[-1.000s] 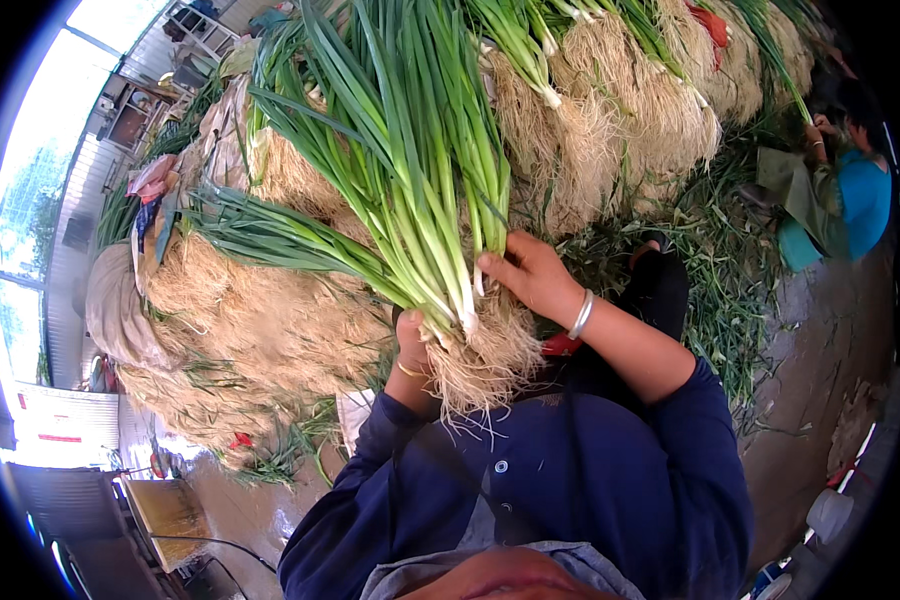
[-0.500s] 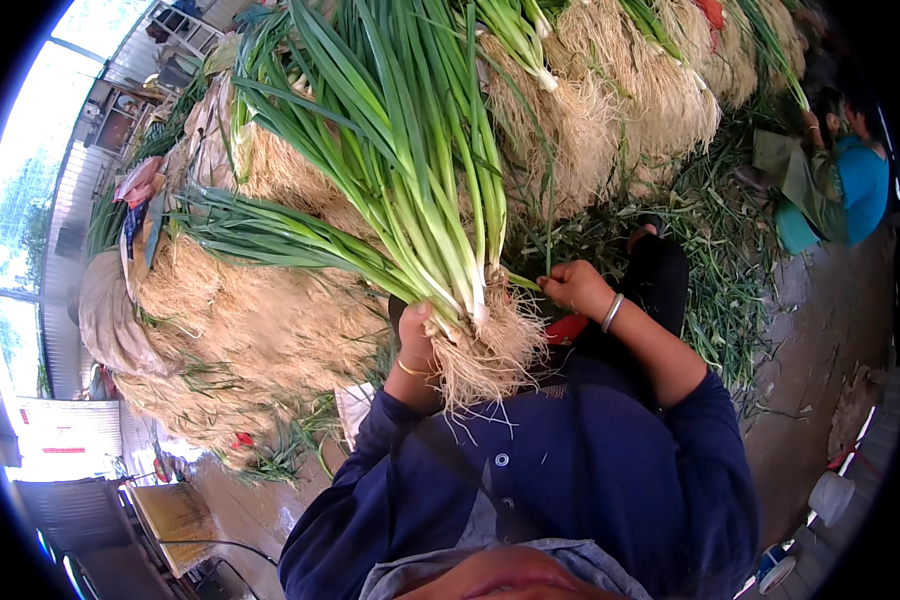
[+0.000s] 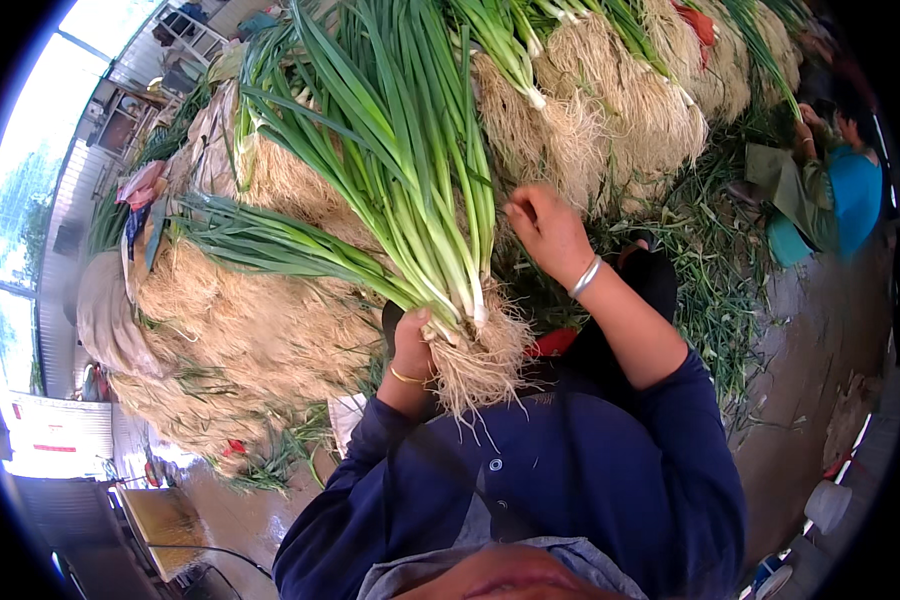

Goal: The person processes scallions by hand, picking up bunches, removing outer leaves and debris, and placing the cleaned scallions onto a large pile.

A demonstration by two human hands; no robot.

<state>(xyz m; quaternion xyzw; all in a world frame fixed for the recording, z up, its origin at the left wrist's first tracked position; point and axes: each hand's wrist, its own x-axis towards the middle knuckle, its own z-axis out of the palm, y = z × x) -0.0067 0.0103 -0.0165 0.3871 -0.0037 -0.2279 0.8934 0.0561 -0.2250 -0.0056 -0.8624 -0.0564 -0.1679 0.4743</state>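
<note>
A bunch of green onions (image 3: 435, 235), with long green leaves, white lower stems and stringy pale roots (image 3: 485, 350), leans before me with its roots toward my body. My left hand (image 3: 410, 345) is closed round the lower stems on the left side. Stalks with dark leaves (image 3: 300, 240) stretch out leftward from that same grip. My right hand (image 3: 555, 235) is raised just right of the bunch, fingers curled in toward the palm and apart from the roots. Whether anything small sits in its fingers, I cannot make out.
A big heap of root-ended onions (image 3: 260, 310) lies to the left, and more bundles (image 3: 620, 90) are piled at the back. Loose leaf scraps (image 3: 710, 270) cover the floor at right. Another person (image 3: 840, 190) in blue sits at far right, handling leaves. A grey cloth (image 3: 115, 320) drapes the heap.
My right hand has moved up and left from beside the roots to beside the stems. The thin green leaf that it pinched no longer shows in it. My left hand keeps its hold.
</note>
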